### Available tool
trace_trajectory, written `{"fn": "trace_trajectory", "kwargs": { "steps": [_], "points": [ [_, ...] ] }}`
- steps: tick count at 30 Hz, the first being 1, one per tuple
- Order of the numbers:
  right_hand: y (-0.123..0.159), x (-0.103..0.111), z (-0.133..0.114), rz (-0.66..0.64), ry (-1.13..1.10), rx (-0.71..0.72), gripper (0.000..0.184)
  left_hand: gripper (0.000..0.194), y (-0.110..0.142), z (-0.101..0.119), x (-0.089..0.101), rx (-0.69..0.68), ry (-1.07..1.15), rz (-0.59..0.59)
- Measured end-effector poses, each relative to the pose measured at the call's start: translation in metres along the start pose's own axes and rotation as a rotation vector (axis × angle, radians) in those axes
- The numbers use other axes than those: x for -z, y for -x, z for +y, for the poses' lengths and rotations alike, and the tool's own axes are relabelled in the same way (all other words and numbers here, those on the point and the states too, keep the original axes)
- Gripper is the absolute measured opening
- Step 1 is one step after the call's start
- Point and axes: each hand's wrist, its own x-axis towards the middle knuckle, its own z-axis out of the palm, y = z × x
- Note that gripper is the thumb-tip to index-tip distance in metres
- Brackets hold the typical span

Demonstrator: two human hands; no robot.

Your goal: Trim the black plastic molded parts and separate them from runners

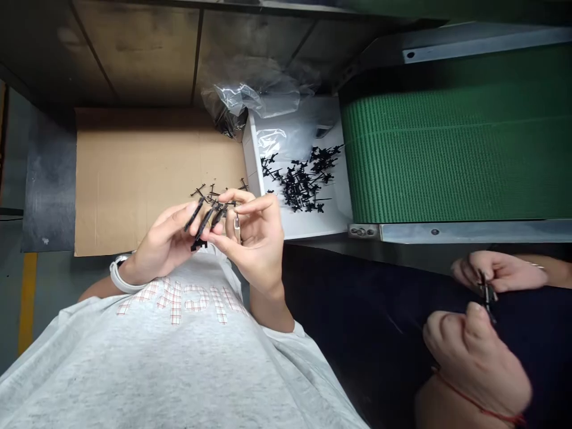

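Observation:
My left hand (167, 241) is closed around black plastic parts (203, 223), thin and branched, held in front of my chest. My right hand (257, 241) is beside it, fingers curled and thumb touching the parts. A small shiny metal piece (237, 223) sits in my right fingers; its kind is too small to make out. Just beyond my hands, thin black branched pieces (198, 190) lie on a cardboard sheet (134, 167), partly hidden by my fingers.
Right of the cardboard, a white box (297, 229) holds many black plastic parts (301, 185) and a clear plastic bag (279, 104). A green conveyor belt (447, 137) with metal rails runs further right. At lower right, another person's hands (478, 351) hold a black part (487, 295).

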Motion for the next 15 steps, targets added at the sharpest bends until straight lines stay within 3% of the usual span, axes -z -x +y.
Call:
{"fn": "trace_trajectory", "kwargs": {
  "steps": [8, 11, 15],
  "points": [
    [0.002, -0.009, -0.003, 0.054, 0.084, 0.077, 0.036, 0.048, -0.002, -0.003, 0.006, -0.082, -0.045, -0.026],
    [0.002, -0.011, -0.006, 0.035, 0.107, 0.141, 0.034, 0.046, -0.002, -0.002, 0.003, -0.030, 0.044, 0.012],
    [0.002, -0.010, -0.007, -0.023, 0.074, 0.109, 0.031, 0.038, -0.002, 0.001, 0.000, 0.079, 0.209, 0.067]
  ]
}}
